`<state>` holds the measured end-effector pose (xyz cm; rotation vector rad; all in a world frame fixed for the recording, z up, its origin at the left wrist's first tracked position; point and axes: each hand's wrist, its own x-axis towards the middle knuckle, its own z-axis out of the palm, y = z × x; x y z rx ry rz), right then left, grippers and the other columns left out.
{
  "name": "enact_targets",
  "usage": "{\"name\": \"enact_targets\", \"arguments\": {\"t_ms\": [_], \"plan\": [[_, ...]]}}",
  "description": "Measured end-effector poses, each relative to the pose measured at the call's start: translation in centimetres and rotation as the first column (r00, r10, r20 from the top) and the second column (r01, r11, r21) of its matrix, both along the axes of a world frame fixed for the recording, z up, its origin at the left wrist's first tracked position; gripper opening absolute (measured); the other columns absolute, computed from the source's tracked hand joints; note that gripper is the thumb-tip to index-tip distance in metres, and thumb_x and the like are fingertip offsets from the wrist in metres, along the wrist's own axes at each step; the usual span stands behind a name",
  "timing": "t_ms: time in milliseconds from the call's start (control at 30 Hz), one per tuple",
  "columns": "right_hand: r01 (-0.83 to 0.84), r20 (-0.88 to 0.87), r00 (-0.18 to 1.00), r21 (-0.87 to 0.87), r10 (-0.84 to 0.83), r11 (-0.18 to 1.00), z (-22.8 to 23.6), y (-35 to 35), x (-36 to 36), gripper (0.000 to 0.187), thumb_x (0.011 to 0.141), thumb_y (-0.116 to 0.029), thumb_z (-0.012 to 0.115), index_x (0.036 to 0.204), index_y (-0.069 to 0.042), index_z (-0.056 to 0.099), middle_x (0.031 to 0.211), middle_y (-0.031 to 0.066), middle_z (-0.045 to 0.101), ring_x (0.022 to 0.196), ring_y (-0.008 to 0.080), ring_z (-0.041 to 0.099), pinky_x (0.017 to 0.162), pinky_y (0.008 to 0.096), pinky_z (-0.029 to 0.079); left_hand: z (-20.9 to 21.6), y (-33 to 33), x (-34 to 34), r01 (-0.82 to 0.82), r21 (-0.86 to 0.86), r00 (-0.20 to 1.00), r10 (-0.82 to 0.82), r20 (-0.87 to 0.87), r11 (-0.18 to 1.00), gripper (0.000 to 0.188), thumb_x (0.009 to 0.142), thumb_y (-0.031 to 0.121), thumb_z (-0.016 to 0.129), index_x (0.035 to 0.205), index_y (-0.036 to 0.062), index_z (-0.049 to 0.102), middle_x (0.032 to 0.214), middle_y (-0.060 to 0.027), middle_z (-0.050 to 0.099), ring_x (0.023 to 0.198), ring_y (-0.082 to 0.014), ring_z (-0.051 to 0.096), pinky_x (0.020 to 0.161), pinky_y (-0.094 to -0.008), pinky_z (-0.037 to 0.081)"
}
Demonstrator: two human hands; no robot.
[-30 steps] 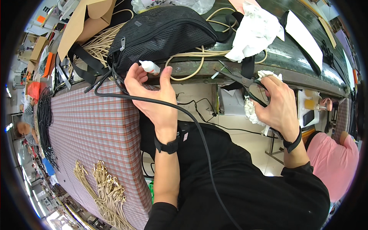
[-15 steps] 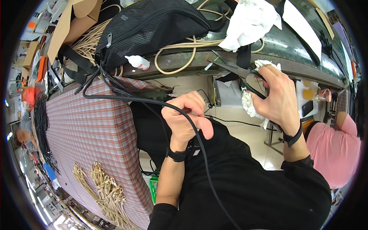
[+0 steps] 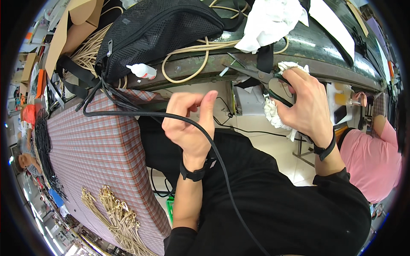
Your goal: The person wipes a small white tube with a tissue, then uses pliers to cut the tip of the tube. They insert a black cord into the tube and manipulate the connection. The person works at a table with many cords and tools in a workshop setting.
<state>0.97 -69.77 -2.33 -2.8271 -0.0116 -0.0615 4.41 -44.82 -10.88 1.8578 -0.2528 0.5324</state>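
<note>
My right hand [image 3: 305, 96] grips large scissors [image 3: 262, 76] by their dark handles, which have white cloth [image 3: 273, 113] wrapped around them. The blades point left, parted, over the bench edge. My left hand [image 3: 190, 121] is raised in front of my body, fingers curled in and thumb sticking up. Nothing shows in its fingers, though the palm is partly hidden. A black cable [image 3: 171, 114] crosses in front of that hand and runs down over my dark clothes. Beside the blades lies a small white stick-like piece [image 3: 226, 69].
On the dark green bench [image 3: 316, 45] are a black mesh bag [image 3: 158, 36], beige cord [image 3: 194, 72], a white bottle [image 3: 143, 71] and white cloth [image 3: 273, 23]. Cords with metal clips [image 3: 117, 209] lie on the checked tablecloth [image 3: 94, 149]. A person in pink [image 3: 369, 162] is at right.
My left hand has moved left and turned, so its thumb now points up instead of right. The right hand still holds the scissors. The whole view has shifted slightly.
</note>
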Motion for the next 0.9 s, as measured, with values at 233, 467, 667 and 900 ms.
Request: {"name": "enact_targets", "arguments": {"t_ms": [233,467,667,900], "plan": [[-0.002,0.009,1.0,0.016,0.002,1.0,0.0,0.1,0.1,0.045,0.075,-0.019,0.089,0.11,0.003,0.071,0.103,0.018,0.072,0.091,0.0423,0.071,0.077,0.0489,0.056,1.2,-3.2,2.7,-0.041,0.298,0.987,-0.007,0.158,0.954,0.024,0.081,0.004,0.091,0.102,0.0025,0.079,0.095,-0.0089,0.059,0.082,-0.0259,0.059,0.066,-0.0385,0.047],[0.003,0.07,0.998,0.075,-0.008,0.997,-0.6,-0.1,-0.1,0.045,0.072,-0.018,0.09,0.108,0.002,0.071,0.096,0.0162,0.069,0.087,0.04,0.07,0.073,0.0483,0.055,0.7,-3.9,2.9,-0.096,0.376,0.974,0.009,0.227,0.922,0.02,0.081,-0.003,0.087,0.099,0.001,0.079,0.091,-0.0077,0.058,0.079,-0.0232,0.057,0.067,-0.0364,0.046],[0.018,0.059,0.998,0.134,-0.026,0.991,-0.9,-0.7,-0.7,0.043,0.072,-0.018,0.09,0.105,-0.001,0.07,0.09,0.0127,0.063,0.078,0.0349,0.067,0.069,0.0452,0.052,0.6,-4.5,1.1,-0.11,0.195,0.993,0.099,0.065,0.975,0.011,0.086,-0.004,0.081,0.095,-0.0006,0.078,0.089,-0.0087,0.062,0.076,-0.0217,0.063,0.066,-0.0357,0.049],[0.001,0.088,0.996,0.044,-0.005,0.999,-1.1,-0.3,-0.5,0.045,0.07,-0.018,0.091,0.106,0.001,0.07,0.102,0.0147,0.07,0.088,0.0401,0.07,0.074,0.0465,0.055,0.5,-5.2,1.0,-0.111,0.187,0.994,0.113,0.002,0.976,0.005,0.088,0.0,0.081,0.09,-0.0018,0.077,0.084,-0.0077,0.063,0.072,-0.0196,0.061,0.064,-0.0348,0.047]]}}
